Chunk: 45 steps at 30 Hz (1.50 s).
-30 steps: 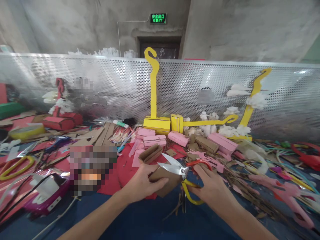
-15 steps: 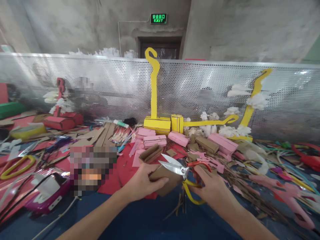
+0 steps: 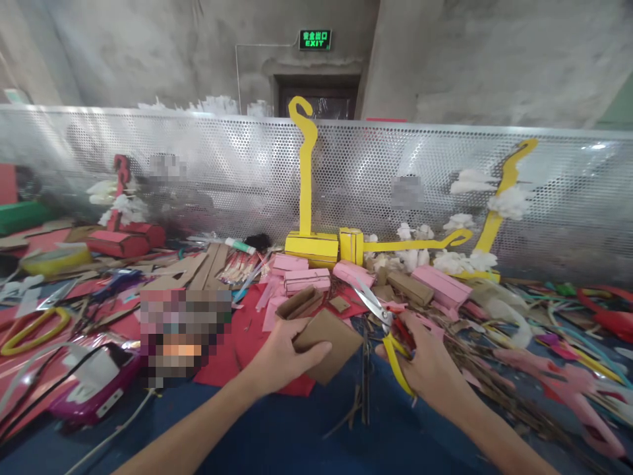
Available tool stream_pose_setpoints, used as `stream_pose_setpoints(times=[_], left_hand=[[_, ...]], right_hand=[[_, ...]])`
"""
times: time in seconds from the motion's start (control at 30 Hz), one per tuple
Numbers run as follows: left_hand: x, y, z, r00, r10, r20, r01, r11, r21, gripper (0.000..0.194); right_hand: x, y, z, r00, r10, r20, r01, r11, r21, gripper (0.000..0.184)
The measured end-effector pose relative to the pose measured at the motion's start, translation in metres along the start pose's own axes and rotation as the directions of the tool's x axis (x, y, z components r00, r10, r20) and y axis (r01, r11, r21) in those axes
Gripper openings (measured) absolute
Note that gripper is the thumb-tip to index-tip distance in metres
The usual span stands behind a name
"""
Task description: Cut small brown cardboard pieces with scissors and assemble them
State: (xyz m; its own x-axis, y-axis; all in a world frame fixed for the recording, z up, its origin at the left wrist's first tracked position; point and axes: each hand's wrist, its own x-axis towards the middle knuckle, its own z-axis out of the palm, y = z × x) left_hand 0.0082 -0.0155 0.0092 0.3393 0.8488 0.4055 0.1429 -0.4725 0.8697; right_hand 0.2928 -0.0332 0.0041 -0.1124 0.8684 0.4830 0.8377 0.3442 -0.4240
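My left hand (image 3: pixel 291 359) is closed on a piece of brown cardboard (image 3: pixel 332 343), thumb on its near face and fingers behind it. My right hand (image 3: pixel 420 353) grips a pair of scissors (image 3: pixel 390 330) by the red and yellow handles. The blades point up and left, slightly apart, clear of the cardboard's right edge. Just behind my left hand lies a folded brown cardboard box (image 3: pixel 299 302). Thin cardboard offcuts (image 3: pixel 364 376) lie on the blue table below the scissors. Red sheets (image 3: pixel 247 336) are spread behind and left of my left hand.
Pink boxes (image 3: pixel 306 280) and yellow hooked cardboard shapes (image 3: pixel 311 245) stand along a perforated metal panel (image 3: pixel 237 171). A pink glue gun (image 3: pixel 568 382) lies at right. A purple device (image 3: pixel 89 389) with a cable sits at left, near yellow-handled scissors (image 3: pixel 37 336).
The scissors have moved right, away from the cardboard, and their blades now point more upward. The cardboard in my left hand has turned to show more of its flat face.
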Motion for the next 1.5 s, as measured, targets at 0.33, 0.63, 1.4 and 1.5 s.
stream_pose_setpoints(times=[0.33,0.63,1.4,1.5], left_hand=[[0.008,-0.006,-0.003,0.998,-0.019,-0.057,0.005,0.975,-0.223,0.04],[0.009,-0.002,-0.003,0.993,0.078,-0.086,-0.083,0.995,-0.063,0.023],[0.009,-0.007,-0.002,0.99,-0.033,-0.135,0.013,0.989,-0.148,0.025],[0.009,-0.01,-0.001,0.992,-0.052,-0.115,0.026,0.976,-0.214,0.032]], right_hand=[[-0.002,-0.001,-0.001,0.999,-0.048,0.024,0.046,0.995,0.084,0.033],[-0.003,-0.008,-0.001,0.995,-0.073,0.067,0.077,0.995,-0.069,0.038],[-0.001,-0.006,0.017,0.98,0.068,0.186,-0.154,0.855,0.496,0.028],[-0.003,-0.014,0.017,0.959,0.014,0.284,-0.175,0.815,0.552,0.026]])
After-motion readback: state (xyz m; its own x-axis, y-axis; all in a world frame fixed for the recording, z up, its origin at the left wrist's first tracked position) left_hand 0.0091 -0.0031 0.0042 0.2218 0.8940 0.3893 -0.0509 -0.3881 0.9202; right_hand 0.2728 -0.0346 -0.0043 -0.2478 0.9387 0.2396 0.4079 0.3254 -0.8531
